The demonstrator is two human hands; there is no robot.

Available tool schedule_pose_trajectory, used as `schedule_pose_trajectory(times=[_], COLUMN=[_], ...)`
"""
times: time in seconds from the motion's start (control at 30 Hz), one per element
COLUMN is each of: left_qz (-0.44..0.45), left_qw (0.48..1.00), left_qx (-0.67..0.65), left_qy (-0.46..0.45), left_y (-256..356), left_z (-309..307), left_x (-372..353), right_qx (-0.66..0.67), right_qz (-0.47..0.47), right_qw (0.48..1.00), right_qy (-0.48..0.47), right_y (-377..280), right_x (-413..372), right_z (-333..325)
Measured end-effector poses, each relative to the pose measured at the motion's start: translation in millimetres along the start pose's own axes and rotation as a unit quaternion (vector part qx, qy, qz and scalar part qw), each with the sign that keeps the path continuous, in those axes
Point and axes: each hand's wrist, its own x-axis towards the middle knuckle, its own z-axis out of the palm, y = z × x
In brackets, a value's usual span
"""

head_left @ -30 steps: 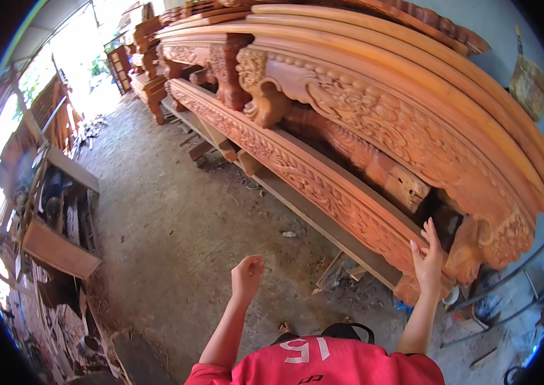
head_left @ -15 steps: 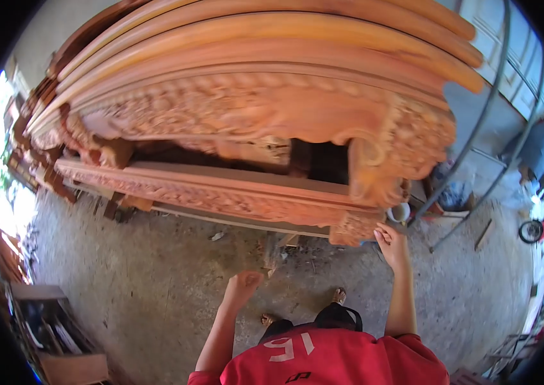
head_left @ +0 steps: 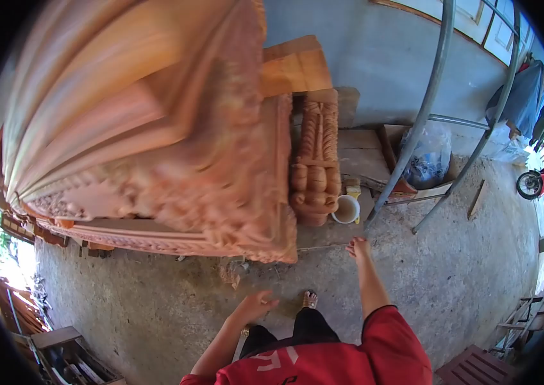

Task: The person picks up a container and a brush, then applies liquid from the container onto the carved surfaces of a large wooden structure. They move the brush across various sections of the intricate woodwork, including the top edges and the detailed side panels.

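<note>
My right hand [head_left: 358,248] hangs over the concrete floor just below a white cup [head_left: 347,210], not touching it; its fingers are curled together and too small to read for contents. Lower and to the left, my left hand [head_left: 256,306] is in the air before my body, its fingers loosely apart and holding nothing. A large carved wooden piece [head_left: 156,186] fills the left and centre, partly blurred. Beside its right end stands a carved wooden leg [head_left: 315,160], with the cup at its foot.
A metal pipe frame [head_left: 413,141] leans at the right, near a wooden box [head_left: 454,173] with a plastic bag. A stick [head_left: 477,199] lies on the floor. A box of scraps [head_left: 70,353] is at lower left, a red motorbike [head_left: 533,183] far right.
The view has swung toward the right end of the carved piece, showing the leg and cup. My right hand is now away from the carved corner. My left hand's fingers have loosened.
</note>
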Motion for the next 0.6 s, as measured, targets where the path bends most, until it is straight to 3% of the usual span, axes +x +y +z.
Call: schedule_pose_trajectory(times=[0.07, 0.13, 0.2, 0.27, 0.33, 0.4, 0.47, 0.53, 0.6], left_qz=[-0.009, -0.024, -0.080, -0.081, -0.081, -0.203, -0.207, -0.265, -0.271], left_qw=[1.000, 0.999, 0.996, 0.996, 0.996, 0.938, 0.929, 0.896, 0.876], left_qx=[0.008, 0.019, -0.006, 0.010, 0.020, -0.274, -0.294, -0.343, -0.389], left_qy=[-0.015, -0.031, -0.039, -0.036, -0.033, -0.066, -0.091, -0.093, -0.087], left_y=[1.4, 0.8, -1.2, -9.6, -9.2, -7.2, -7.0, 12.4, 27.7], left_z=[13.5, 22.4, 29.4, 39.6, 50.0, 69.5, 94.3, 114.6, 133.9], left_x=[13.0, 20.7, 27.8, 37.8, 59.9, 90.2, 136.8, 187.9, 242.6], right_qx=[0.035, -0.059, -0.051, -0.045, -0.259, -0.297, -0.336, -0.364, -0.384], right_qz=[0.058, -0.001, -0.027, -0.056, -0.205, -0.174, -0.142, -0.222, -0.216], right_qw=[0.998, 0.997, 0.995, 0.993, 0.922, 0.923, 0.921, 0.891, 0.883], right_qy=[0.010, 0.059, 0.076, 0.096, 0.202, 0.172, 0.139, 0.159, 0.161], right_y=[9.5, 29.3, 47.6, 54.3, 52.2, 30.9, 9.8, 1.7, -1.9], right_x=[33.8, 72.6, 110.4, 134.7, 150.6, 156.1, 157.2, 162.4, 167.6], right_z=[5.1, 15.3, 22.3, 21.2, 16.3, 9.1, 7.3, 7.3, 3.2])
